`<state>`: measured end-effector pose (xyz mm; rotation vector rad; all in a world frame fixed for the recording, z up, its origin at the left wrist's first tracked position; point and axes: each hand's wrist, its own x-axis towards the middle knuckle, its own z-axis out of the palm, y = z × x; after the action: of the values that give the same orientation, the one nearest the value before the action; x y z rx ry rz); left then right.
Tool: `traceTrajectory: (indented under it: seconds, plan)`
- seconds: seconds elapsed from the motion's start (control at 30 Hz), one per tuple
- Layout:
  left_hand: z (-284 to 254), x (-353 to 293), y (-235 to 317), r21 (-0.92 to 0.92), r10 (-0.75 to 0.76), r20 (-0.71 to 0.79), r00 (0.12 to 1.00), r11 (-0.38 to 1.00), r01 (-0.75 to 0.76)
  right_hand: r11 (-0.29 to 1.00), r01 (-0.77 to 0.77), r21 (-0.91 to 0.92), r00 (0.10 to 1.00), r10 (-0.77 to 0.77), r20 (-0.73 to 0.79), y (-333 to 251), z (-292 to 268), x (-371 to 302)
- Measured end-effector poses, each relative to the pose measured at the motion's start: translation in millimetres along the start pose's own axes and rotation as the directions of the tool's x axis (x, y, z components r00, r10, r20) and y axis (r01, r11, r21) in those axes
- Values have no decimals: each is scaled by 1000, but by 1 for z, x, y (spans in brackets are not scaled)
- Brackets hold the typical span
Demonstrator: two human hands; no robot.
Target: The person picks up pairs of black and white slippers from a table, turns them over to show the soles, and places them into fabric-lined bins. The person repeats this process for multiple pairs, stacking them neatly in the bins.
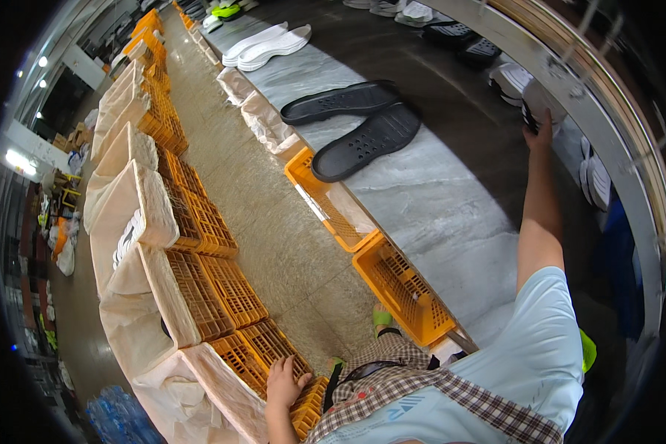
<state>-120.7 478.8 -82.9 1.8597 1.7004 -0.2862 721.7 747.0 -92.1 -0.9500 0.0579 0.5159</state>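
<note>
My right arm stretches up to the right, and my right hand (542,132) grips the near end of a white shoe sole (545,102) with dark markings. Part of that sole is hidden by my fingers. Another white sole (508,80) lies close beside it, and a white pair (594,177) sits nearer, by the metal frame. My left hand (283,381) rests open, fingers spread, on the rim of an orange crate (259,355). On the grey tabletop (436,185) lie two black soles, one (368,142) partly under the other (340,101).
A curved metal rail (607,111) borders the table's far side. White soles (266,48) lie further along. Orange baskets (403,288) line the near edge. Cloth-lined crates (152,281) stand on my left across a narrow aisle (274,244); one holds striped white pieces (128,235).
</note>
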Motion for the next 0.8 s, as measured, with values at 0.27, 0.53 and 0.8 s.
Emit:
traceTrajectory:
  seconds: [0.27, 0.53, 0.8]
  plan:
    - [-12, 23, -9, 45, 66, 23, 998, 997, -67, 997, 57, 42, 998, -57, 15, -3, -23, -8]
    - [-79, 77, 32, -22, 420, -109, 901, 905, -424, 963, -268, 21, 958, 264, 116, -20, -83, -288]
    - [-123, 71, 174, -338, 845, -232, 482, 395, -854, 885, -454, -98, 868, 465, 176, 14, -132, -588]
